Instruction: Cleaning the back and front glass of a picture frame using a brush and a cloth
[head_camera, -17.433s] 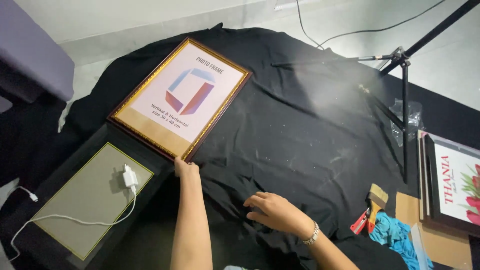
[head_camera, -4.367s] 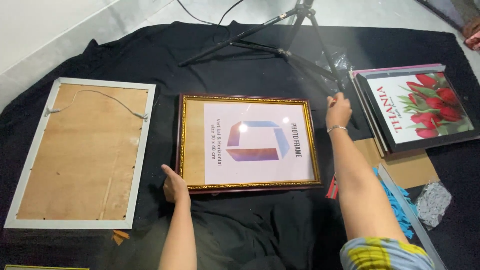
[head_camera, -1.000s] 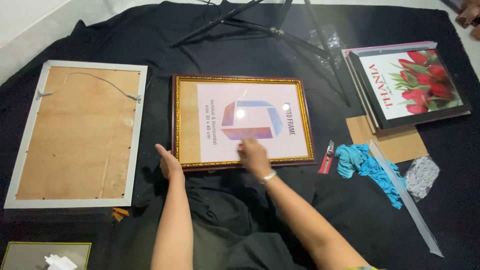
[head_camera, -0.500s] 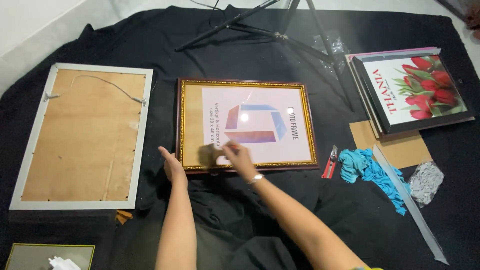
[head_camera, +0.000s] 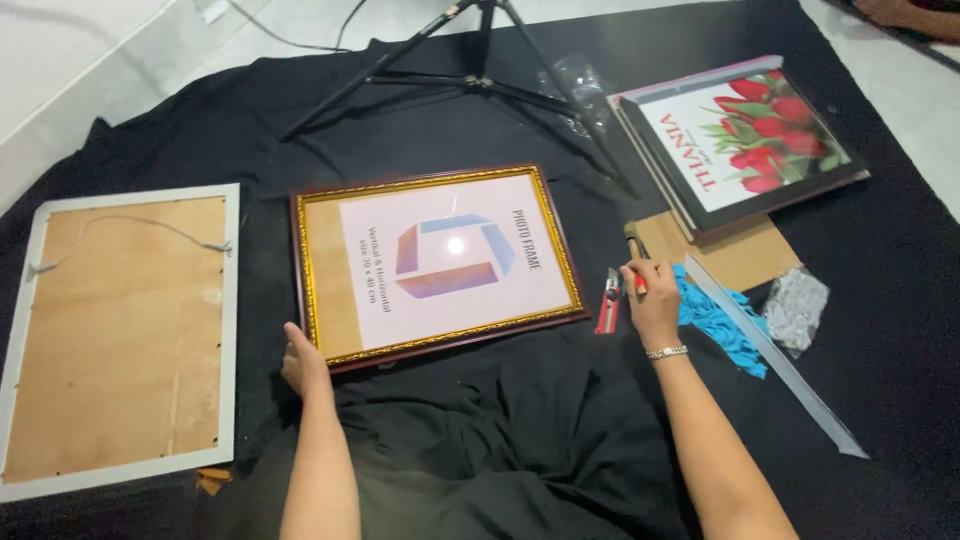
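white-framed backing board (head_camera: 120, 335) | tripod (head_camera: 480, 75) | tulip print stack (head_camera: 745, 135) | blue cloth (head_camera: 720, 318)

The white frame (head_camera: 120, 335) is cut off by the left edge.

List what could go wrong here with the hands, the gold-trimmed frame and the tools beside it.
The red utility knife lies right beside the right hand; if its blade is out, a careless reach might cut a finger. The left hand steadies only one corner of the gold-trimmed frame, so it might slide on the loose black cloth. A tripod leg nearby could snag an arm.
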